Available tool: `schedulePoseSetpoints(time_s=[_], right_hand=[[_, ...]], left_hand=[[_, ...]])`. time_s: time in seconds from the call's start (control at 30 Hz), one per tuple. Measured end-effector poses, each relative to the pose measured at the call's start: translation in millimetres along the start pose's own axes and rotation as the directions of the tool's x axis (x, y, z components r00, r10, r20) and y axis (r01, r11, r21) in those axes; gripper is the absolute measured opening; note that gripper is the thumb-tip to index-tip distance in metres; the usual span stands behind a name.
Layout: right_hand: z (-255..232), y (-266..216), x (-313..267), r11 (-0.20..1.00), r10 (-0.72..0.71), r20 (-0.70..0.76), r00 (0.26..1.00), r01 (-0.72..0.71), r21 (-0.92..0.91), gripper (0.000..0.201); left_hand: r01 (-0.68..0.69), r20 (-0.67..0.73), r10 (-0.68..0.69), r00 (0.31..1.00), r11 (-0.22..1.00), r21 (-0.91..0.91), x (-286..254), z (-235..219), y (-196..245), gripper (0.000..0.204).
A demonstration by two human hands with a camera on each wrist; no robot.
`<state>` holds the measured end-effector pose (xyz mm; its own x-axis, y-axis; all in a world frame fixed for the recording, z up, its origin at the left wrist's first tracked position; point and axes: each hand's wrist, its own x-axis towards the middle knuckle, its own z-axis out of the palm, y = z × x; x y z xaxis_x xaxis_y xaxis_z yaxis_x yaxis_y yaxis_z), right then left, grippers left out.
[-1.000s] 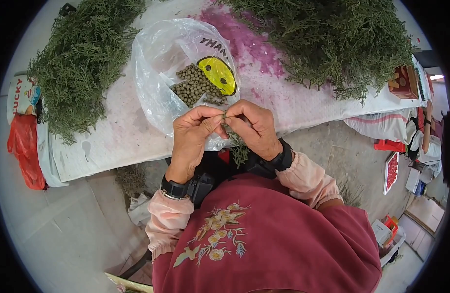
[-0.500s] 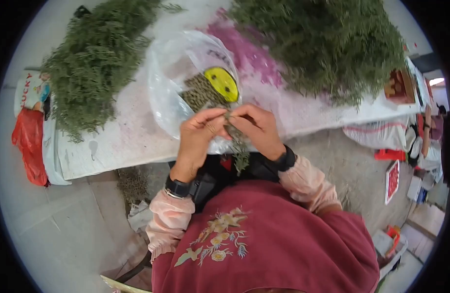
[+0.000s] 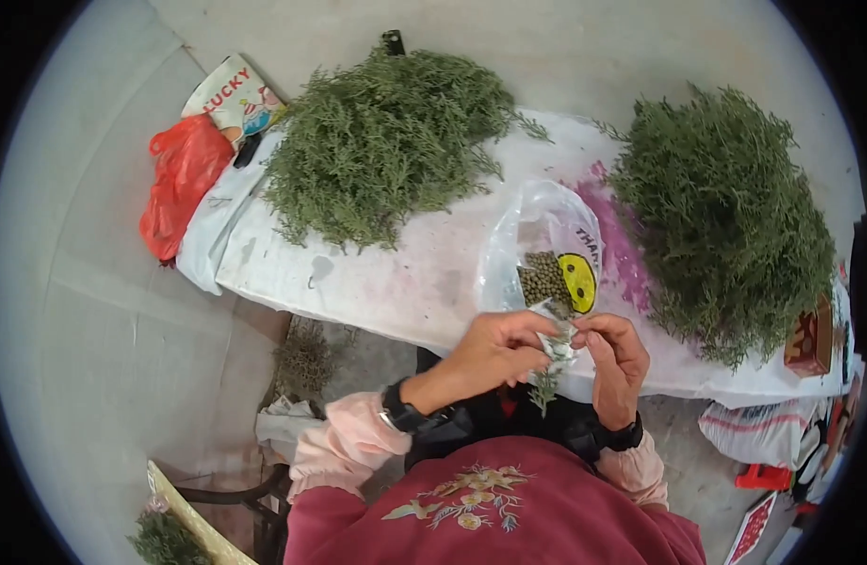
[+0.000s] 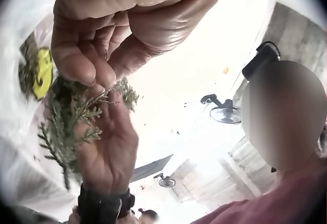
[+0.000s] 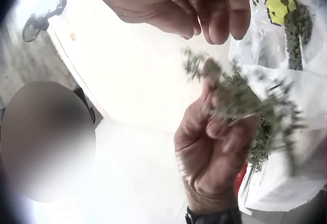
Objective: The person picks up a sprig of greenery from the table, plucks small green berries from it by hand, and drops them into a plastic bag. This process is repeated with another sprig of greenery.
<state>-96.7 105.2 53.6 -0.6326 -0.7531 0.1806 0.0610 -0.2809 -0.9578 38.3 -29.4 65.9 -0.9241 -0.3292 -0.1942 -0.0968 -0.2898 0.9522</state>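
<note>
In the head view my left hand (image 3: 494,353) pinches a green leafy sprig (image 3: 544,386) in front of the plastic bag's mouth. Its thin stem comes up between the left fingertips (image 4: 94,75) in the left wrist view, and the leaves hang below. My right hand (image 3: 617,358) is close beside the sprig, its fingers loosely bent. The right wrist view shows these fingertips (image 5: 219,32) a little apart from the blurred sprig, with nothing visible in them. Just beyond both hands lies the clear bag (image 3: 506,250) with a yellow smiley, holding many small round greenish-brown cones (image 3: 543,281).
A large heap of green branches (image 3: 386,141) covers the left of the white table (image 3: 377,301); another heap (image 3: 725,226) fills the right. A red bag (image 3: 184,179) hangs at the left end. One red box (image 3: 810,339) stands near the right end.
The head view has swung left, so table and hands appear farther right and lower. My left hand has turned more sideways with the sprig, and the right fingertips have drawn apart from it.
</note>
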Motion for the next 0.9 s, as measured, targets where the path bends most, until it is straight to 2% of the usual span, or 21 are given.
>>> schedulePoseSetpoints(time_s=[0.07, 0.1, 0.13, 0.17, 0.2, 0.3, 0.33, 0.37, 0.4, 0.47, 0.5, 0.53, 0.6, 0.63, 0.67, 0.7, 0.73, 0.77, 0.8, 0.87, 0.9], right_hand=[[-3.0, -0.8, -0.8, 0.999, -0.012, 0.009, 1.0, 0.013, -0.041, 0.016], [-9.5, -0.3, -2.2, 0.998, 0.012, 0.011, 1.0, -0.011, -0.055, 0.016], [-17.2, 0.4, -4.0, 0.997, 0.036, 0.01, 0.999, -0.035, -0.069, 0.017], [-24.3, 1.1, -6.4, 0.995, 0.06, 0.004, 0.998, -0.059, -0.084, 0.017], [-31.2, 2.3, -8.8, 0.995, 0.056, 0.009, 0.998, -0.056, -0.086, 0.017], [-49.3, 6.6, -18.6, 0.979, 0.168, 0.042, 0.985, -0.162, -0.125, 0.015], [-52.1, 4.2, -22.3, 0.979, 0.166, 0.044, 0.985, -0.159, -0.129, 0.015], [-54.1, -0.1, -25.8, 0.973, 0.16, 0.026, 0.987, -0.154, -0.169, 0.016], [-56.1, -5.0, -28.1, 0.966, 0.154, 0.006, 0.988, -0.149, -0.209, 0.016], [-66.4, -13.3, -26.6, 0.957, 0.149, -0.022, 0.989, -0.15, -0.247, 0.016], [-80.3, -16.8, -26.8, 0.924, 0.101, -0.095, 0.99, -0.128, -0.359, 0.018], [-91.7, -19.0, -31.1, 0.874, 0.047, -0.176, 0.983, -0.126, -0.468, 0.021], [-110.2, -32.0, -24.0, 0.631, -0.087, -0.154, 0.984, -0.065, -0.773, 0.031], [-116.3, -34.8, -18.8, 0.344, -0.244, -0.042, 0.969, 0.046, -0.938, 0.037], [-127.0, -31.0, -11.6, -0.005, -0.325, 0.12, 0.938, 0.126, -0.992, 0.044], [-144.5, -22.1, -12.3, -0.124, -0.271, 0.139, 0.953, 0.109, -0.986, 0.047], [-157.2, -12.5, -12.6, -0.07, -0.128, 0.047, 0.991, 0.039, -0.997, 0.044], [-163.6, -6.0, -13.0, -0.007, 0.015, -0.034, 0.999, -0.034, -0.999, 0.041], [-163.0, -4.1, -12.2, 0.014, -0.004, -0.039, 0.999, -0.039, -0.999, 0.038], [-163.8, -1.2, -10.2, 0.031, -0.032, -0.053, 0.998, -0.052, -0.998, 0.035], [-165.7, 0.6, -9.6, 0.06, -0.04, -0.035, 0.999, -0.033, -0.998, 0.033]], left_hand=[[-0.059, -0.161, 0.06, 0.985, 0.998, 0.014, -15.1, -23.4, 24.6, 0.026], [-0.136, -0.247, 0.14, 0.959, 0.99, 0.032, -20.6, -42.3, 41.4, 0.025], [-0.21, -0.327, 0.217, 0.92, 0.976, 0.057, -24.5, -64.4, 60.2, 0.025], [-0.32, -0.45, 0.353, 0.82, 0.935, 0.149, -27.5, -86.6, 77.6, 0.027], [-0.342, -0.511, 0.386, 0.768, 0.922, 0.183, -27.1, -116.7, 93.9, 0.024], [-0.3, -0.65, 0.376, 0.661, 0.926, 0.231, -26.1, -222.3, 126.4, 0.039], [-0.304, -0.65, 0.378, 0.659, 0.924, 0.23, -27.6, -243.7, 129.5, 0.039], [-0.211, -0.748, 0.287, 0.598, 0.957, 0.198, -28.6, -260.5, 132.4, 0.041], [-0.12, -0.831, 0.194, 0.521, 0.981, 0.154, -30.6, -266.6, 135.8, 0.042], [-0.173, -0.816, 0.258, 0.518, 0.965, 0.196, -41.5, -269.9, 136.3, 0.043], [-0.211, -0.798, 0.31, 0.517, 0.949, 0.232, -49.6, -264.0, 134.2, 0.044], [-0.245, -0.771, 0.357, 0.528, 0.933, 0.264, -53.8, -256.1, 131.8, 0.045], [-0.305, -0.68, 0.427, 0.597, 0.904, 0.3, -59.1, -211.7, 124.5, 0.047], [-0.273, -0.631, 0.402, 0.664, 0.915, 0.295, -57.1, -189.2, 116.1, 0.043], [-0.194, -0.625, 0.364, 0.69, 0.926, 0.325, -53.0, -149.1, 109.3, 0.035], [-0.178, -0.52, 0.341, 0.783, 0.924, 0.338, -53.3, -120.1, 95.1, 0.029], [-0.174, -0.408, 0.32, 0.855, 0.918, 0.356, -53.3, -97.0, 79.7, 0.023], [-0.105, -0.338, 0.227, 0.913, 0.934, 0.341, -52.2, -72.5, 64.8, 0.019], [-0.035, -0.276, 0.137, 0.951, 0.939, 0.343, -51.0, -50.1, 53.4, 0.016], [-0.045, -0.091, 0.079, 0.993, 0.944, 0.327, -41.8, -17.3, 25.4, 0.015], [-0.063, -0.047, 0.078, 0.996, 0.962, 0.267, -33.2, -2.6, 13.2, 0.016]])
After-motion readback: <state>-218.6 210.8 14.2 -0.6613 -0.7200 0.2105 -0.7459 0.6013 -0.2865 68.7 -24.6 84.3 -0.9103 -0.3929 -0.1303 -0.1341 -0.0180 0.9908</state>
